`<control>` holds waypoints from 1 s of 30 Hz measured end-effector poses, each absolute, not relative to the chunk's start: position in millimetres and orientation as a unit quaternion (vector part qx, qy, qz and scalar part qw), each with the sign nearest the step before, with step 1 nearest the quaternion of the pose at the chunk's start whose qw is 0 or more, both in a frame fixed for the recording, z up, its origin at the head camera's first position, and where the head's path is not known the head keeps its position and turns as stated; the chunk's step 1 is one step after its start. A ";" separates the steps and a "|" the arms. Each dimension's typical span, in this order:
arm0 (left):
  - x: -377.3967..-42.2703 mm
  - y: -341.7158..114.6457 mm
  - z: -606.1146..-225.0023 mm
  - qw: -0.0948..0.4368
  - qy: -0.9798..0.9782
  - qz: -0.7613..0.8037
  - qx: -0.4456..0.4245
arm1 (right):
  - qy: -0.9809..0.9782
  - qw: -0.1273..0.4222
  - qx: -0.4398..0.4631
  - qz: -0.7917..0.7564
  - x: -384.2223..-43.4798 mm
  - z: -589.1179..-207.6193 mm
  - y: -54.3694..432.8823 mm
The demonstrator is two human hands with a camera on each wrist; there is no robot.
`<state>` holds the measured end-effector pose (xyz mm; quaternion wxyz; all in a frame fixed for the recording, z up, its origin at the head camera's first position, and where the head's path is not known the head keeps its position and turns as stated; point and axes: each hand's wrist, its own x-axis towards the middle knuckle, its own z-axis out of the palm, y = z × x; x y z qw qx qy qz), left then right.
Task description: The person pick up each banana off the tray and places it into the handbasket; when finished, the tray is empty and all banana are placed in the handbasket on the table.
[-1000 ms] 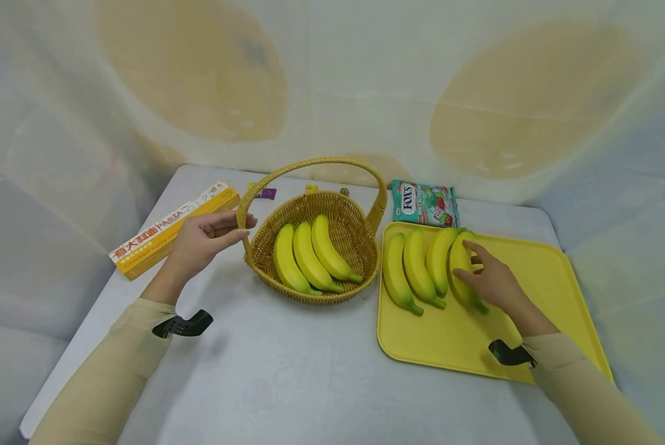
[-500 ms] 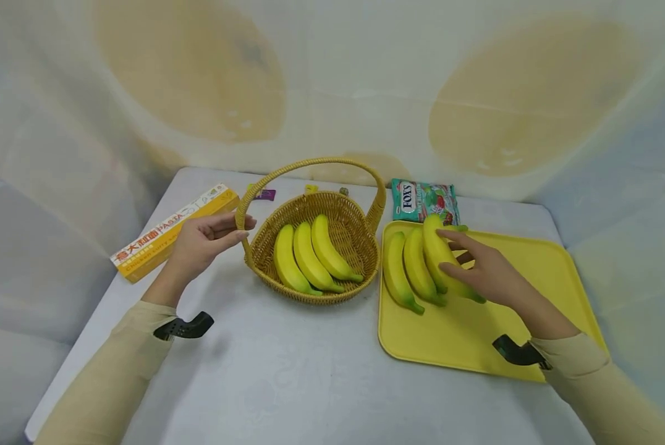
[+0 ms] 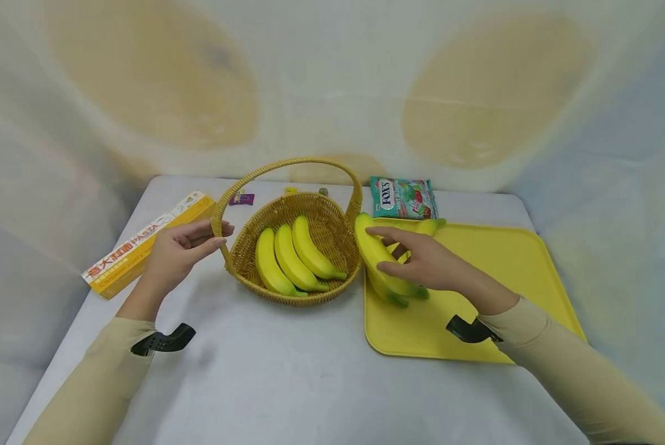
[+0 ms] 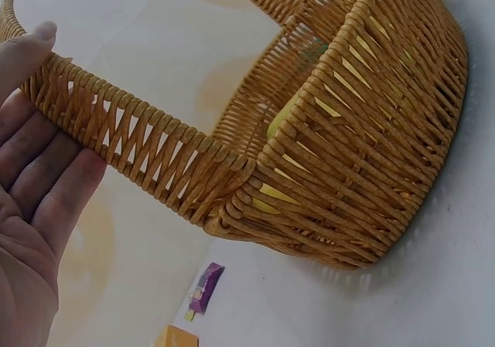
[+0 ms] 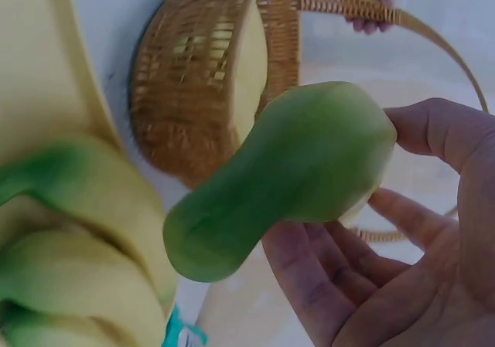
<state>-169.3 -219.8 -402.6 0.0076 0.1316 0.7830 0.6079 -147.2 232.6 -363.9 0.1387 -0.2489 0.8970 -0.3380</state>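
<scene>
The left hand (image 3: 171, 252) pinches between thumb (image 4: 22, 56) and fingers (image 4: 68, 196). The right hand (image 3: 424, 259) grips likewise, its back upward. Both forearms (image 3: 577, 368) angle inward.

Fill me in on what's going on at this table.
A person is handling bananas. Their left hand grips the handle of a wicker basket with three bananas lying inside. Their right hand holds another banana in the air above the edge of the yellow tray nearest the basket; it isn't in the basket yet. More bananas lie on the tray, partly hidden in the head view. A pasta box and a FOX'S bag sit nearby.
</scene>
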 end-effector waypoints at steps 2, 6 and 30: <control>-168.3 -219.5 -402.4 0.007 0.784 0.607 0.132 | 0.895 0.141 -0.251 -0.340 -147.9 -362.7 226.2; -167.4 -218.8 -402.2 0.003 0.785 0.604 0.138 | 0.884 0.151 -0.268 -0.353 -147.8 -361.6 214.5; -165.9 -216.5 -402.3 0.001 0.799 0.586 0.132 | 0.881 0.229 -0.276 -0.308 -211.0 -397.2 83.3</control>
